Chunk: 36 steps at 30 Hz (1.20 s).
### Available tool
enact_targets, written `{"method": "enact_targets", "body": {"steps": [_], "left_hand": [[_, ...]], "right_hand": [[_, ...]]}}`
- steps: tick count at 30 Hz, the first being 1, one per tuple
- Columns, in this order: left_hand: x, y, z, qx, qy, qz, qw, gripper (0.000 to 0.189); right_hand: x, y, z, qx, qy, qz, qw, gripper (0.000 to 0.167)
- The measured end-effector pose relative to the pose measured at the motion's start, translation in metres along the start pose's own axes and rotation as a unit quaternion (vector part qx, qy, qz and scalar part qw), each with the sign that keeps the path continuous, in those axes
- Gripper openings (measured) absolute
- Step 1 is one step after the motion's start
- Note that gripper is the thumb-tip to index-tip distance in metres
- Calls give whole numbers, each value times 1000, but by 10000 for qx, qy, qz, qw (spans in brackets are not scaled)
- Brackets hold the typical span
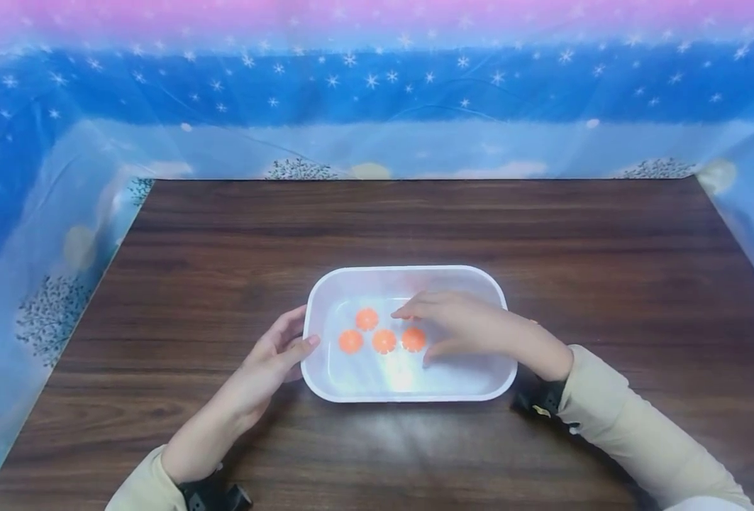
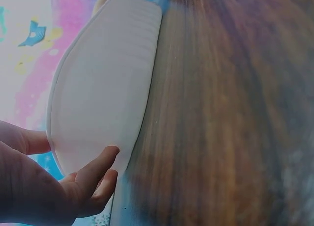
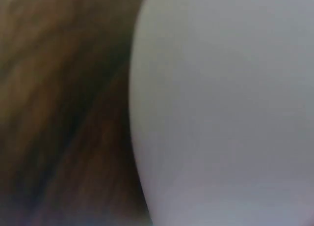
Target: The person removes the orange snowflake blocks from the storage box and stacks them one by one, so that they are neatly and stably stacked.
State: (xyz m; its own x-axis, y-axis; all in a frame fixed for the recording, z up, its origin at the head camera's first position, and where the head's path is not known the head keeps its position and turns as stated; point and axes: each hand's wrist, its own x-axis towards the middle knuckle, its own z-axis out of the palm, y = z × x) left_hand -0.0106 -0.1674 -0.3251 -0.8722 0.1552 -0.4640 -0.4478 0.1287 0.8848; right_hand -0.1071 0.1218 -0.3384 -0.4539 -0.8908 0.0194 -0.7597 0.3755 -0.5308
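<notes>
The left hand [image 1: 281, 358] sits between 7 and 8 o'clock from the middle of the head view, its forearm [image 1: 213, 422] slanting up toward 1 or 2 o'clock. Its thumb points to 2 o'clock, set apart from the fingers in a grip; in the left wrist view, two fingers reach toward 1 or 2 o'clock, slightly bent. The right hand [image 1: 469, 323] lies at 4 o'clock, back uppermost, fingers stretched toward 9 o'clock and thumb spread toward 8. Its arm comes in from 4 o'clock, the cream sleeve [image 1: 647, 426] ending near the wrist.
</notes>
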Motion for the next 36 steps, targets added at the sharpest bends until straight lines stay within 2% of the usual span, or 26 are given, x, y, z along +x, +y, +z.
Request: {"method": "enact_targets", "body": {"steps": [3,8,12,20,26,33,36], "left_hand": [[3,-1,0,-15,-28,58,10000,59],[6,-2,0,-18,-100,118,9999,61],[5,-1,-1,-13,-88,116,9999,62],[-1,0,-2,-43,-96,-28,9999,63],[-2,0,-2,-48,-135,-64,9999,63],[-1,1,-2,-64,-98,-75,9999,63],[-1,1,-2,-69,-88,-76,9999,63]], "right_hand": [[3,-3,2,-291,-104,22,9995,55],[6,-4,3,-438,-134,365,9983,47],[8,-3,2,-246,-100,544,9982,43],[12,1,8,383,-213,484,9979,35],[13,-2,7,402,-246,615,9970,33],[14,0,9,453,-312,958,9939,30],[15,1,10,370,-281,940,9945,30]]}}
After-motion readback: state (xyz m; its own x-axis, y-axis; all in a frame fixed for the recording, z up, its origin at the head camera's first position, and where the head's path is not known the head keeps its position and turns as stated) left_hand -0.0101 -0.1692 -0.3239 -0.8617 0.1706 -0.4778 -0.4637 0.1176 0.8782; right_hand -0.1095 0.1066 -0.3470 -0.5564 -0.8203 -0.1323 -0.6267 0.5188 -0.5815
